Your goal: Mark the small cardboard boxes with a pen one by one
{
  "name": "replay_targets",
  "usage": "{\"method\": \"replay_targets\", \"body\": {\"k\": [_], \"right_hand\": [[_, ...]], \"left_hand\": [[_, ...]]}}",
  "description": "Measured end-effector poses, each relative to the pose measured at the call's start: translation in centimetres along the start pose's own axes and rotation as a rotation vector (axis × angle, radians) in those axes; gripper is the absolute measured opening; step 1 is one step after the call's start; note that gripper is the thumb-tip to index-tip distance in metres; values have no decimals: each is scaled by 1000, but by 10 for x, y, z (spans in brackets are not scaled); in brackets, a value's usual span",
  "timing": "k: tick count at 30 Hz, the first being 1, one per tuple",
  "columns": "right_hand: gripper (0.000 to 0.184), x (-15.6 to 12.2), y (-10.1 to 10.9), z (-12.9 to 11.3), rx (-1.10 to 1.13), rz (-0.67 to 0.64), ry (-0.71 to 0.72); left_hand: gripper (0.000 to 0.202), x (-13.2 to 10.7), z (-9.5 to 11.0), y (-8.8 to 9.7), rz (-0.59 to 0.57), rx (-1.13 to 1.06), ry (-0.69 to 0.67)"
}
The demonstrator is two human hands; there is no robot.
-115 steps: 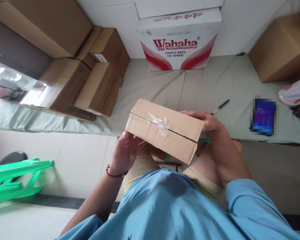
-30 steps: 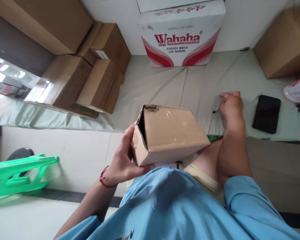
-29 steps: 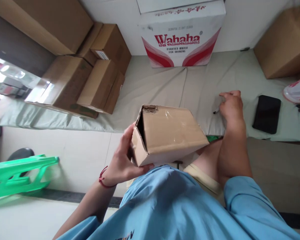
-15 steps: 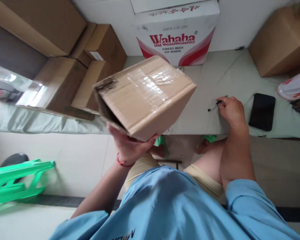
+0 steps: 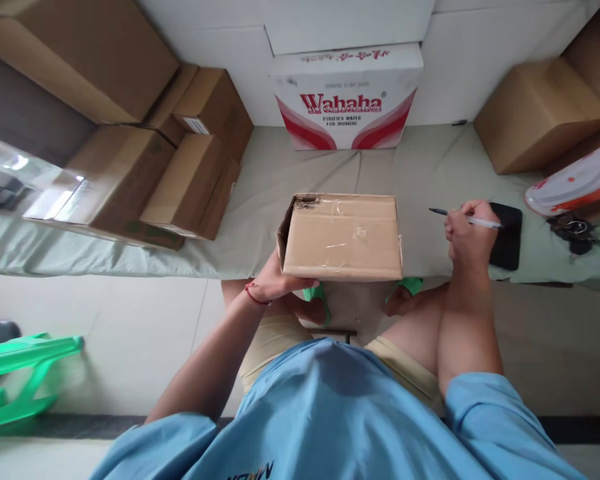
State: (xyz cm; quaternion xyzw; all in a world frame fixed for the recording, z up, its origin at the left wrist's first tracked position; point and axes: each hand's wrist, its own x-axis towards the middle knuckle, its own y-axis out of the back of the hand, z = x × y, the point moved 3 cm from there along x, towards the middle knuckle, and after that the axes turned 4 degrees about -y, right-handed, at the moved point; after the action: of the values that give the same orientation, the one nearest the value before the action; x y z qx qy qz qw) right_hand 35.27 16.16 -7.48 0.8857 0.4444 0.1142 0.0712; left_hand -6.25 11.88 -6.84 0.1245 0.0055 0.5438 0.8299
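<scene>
A small taped cardboard box [image 5: 343, 237] rests on the cloth-covered table [image 5: 410, 180] near its front edge, its left end flap torn and ajar. My left hand [image 5: 273, 283] grips the box from below at its near left corner. My right hand [image 5: 464, 233] is closed around a pen [image 5: 463, 218] that points left, held just above the cloth to the right of the box. A red string circles my left wrist.
A black phone [image 5: 506, 227] lies beside my right hand, with keys [image 5: 575, 230] and an orange-white object [image 5: 575, 187] further right. A white Wahaha carton [image 5: 347, 97] stands at the back. Brown boxes [image 5: 180, 173] fill the left; another brown box [image 5: 537, 113] sits back right. A green stool [image 5: 15, 373] lies on the floor.
My left hand turned the box, lifted it, then set it down on the table. My right hand left the box, reached to the pen on the cloth and picked it up.
</scene>
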Motion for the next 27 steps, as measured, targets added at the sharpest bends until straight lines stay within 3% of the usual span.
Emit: {"method": "replay_targets", "body": {"k": [2,4,7,9,12,15,17,19,20,23,25,27], "right_hand": [[33,-13,-2,-16,271,-28,-20],[36,-31,-7,-35,350,-140,-20],[44,-64,-13,-61,251,-324,24],[39,-85,-11,-74,111,-334,119],[26,-113,-5,-88,-81,-275,266],[20,-134,-3,-98,-199,-297,374],[19,-143,-1,-103,-250,-323,396],[22,-148,2,-104,-272,-327,343],[24,-148,4,-104,-273,-321,293],[31,-142,13,-107,-155,-206,126],[35,-134,18,-115,26,-87,55],[38,-124,17,-129,188,-27,19]], "left_hand": [[87,9,2,5,-79,-88,70],[83,20,5,5,-155,-139,73],[79,38,8,-1,-192,-144,33],[71,47,8,-7,-137,-136,14],[66,51,8,-13,67,-145,-63],[63,43,23,-9,401,-101,-198],[47,33,49,-5,602,18,-346],[35,23,87,-8,675,204,-531],[33,19,107,-13,629,307,-601],[42,16,152,-38,283,611,-670],[66,18,159,-56,85,809,-597],[76,20,154,-69,-34,964,-518]]}}
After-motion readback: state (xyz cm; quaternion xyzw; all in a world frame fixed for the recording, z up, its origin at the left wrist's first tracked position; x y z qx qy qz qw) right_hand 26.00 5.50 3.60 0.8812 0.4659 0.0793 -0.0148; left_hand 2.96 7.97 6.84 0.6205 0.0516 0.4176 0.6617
